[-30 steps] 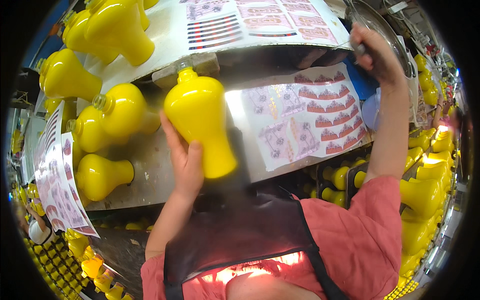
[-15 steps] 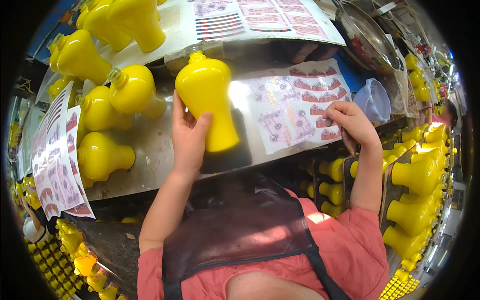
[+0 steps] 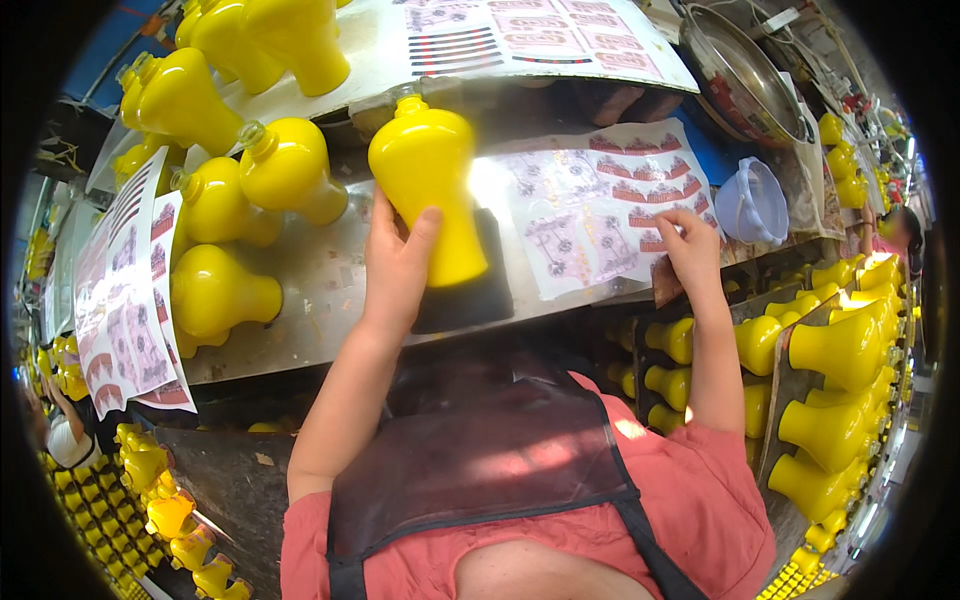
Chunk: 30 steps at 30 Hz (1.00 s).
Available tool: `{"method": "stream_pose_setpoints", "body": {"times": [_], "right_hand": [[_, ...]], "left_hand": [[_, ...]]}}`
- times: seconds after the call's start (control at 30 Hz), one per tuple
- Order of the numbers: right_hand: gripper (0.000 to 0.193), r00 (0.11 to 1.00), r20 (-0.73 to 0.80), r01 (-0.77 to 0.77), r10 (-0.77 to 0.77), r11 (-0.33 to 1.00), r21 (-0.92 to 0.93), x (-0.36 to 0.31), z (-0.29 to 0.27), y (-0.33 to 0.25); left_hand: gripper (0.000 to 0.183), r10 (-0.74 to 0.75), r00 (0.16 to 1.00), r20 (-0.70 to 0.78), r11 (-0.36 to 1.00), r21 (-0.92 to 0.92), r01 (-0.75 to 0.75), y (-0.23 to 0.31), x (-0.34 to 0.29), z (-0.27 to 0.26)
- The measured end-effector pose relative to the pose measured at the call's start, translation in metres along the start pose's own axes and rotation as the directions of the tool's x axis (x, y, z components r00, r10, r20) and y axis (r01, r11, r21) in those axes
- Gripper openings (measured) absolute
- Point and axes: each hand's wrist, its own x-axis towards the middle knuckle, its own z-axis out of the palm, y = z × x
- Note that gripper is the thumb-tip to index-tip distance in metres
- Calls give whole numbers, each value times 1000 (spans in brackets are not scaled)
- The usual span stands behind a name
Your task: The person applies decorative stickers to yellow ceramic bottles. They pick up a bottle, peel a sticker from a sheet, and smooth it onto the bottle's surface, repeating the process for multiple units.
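My left hand (image 3: 398,265) is wrapped round the narrow part of a glossy yellow bottle (image 3: 428,180) that has a clear glass neck. The bottle leans slightly over a dark patch at the metal table's front edge. To the right, my right hand (image 3: 692,250) reaches over a sheet of printed decals (image 3: 590,215), thumb and forefinger a little apart at its red strips. Beside that hand, at the sheet's lower right corner, is a flat brown piece (image 3: 666,281) whose kind I cannot make out.
Several yellow bottles (image 3: 290,170) lie and stand at the left, next to upright decal sheets (image 3: 125,290). A raised white board (image 3: 560,62) with more decals is at the back. A lavender bucket (image 3: 752,203) and a metal basin (image 3: 745,75) are at the right, above racks of bottles (image 3: 835,350).
My right hand has opened from its grip on a dark brown piece, which now shows below it, and moved to the red decal strips. My left hand still holds the bottle.
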Motion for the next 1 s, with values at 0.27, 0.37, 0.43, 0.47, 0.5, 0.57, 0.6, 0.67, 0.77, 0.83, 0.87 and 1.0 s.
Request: {"method": "stream_pose_setpoints", "body": {"times": [0.27,0.37,0.43,0.47,0.5,0.57,0.6,0.67,0.77,0.83,0.87,1.0], "right_hand": [[38,949,-270,-299,164,743,-598,-55,8,85],[34,961,-250,-259,117,696,-670,-62,3,113],[32,924,-360,-260,127,900,-350,-58,0,131],[38,858,-436,-363,272,921,-139,-55,1,138],[47,804,-480,-422,351,905,-45,-50,2,145],[52,736,-111,-501,667,648,573,-43,1,156],[51,691,-22,-498,723,498,710,-40,6,159],[48,615,86,-563,784,360,744,-36,8,163],[44,563,172,-562,809,222,796,-37,5,168],[40,538,180,-561,824,191,805,-43,2,173],[38,532,162,-561,831,203,803,-48,-1,176],[21,702,-48,-420,711,468,778,-61,-10,173]], "left_hand": [[84,57,993,-103,992,121,-44,-6,-6,2],[85,-17,996,-91,995,93,25,-6,-7,-2],[83,77,994,-80,997,18,-75,-8,-3,1],[81,76,994,-84,997,13,-75,-8,-2,1],[82,92,992,-86,995,43,-89,-7,-1,0],[83,130,988,-80,988,94,-122,-6,0,0],[86,117,989,-92,987,125,-105,-6,-1,0],[87,90,990,-105,983,172,-71,-4,-2,0],[89,66,988,-136,957,290,-24,0,-7,1],[90,87,984,-154,945,324,-32,1,-7,4],[91,113,980,-162,948,314,-57,0,-7,5],[93,104,985,-137,972,225,-72,-1,-5,4]]}}
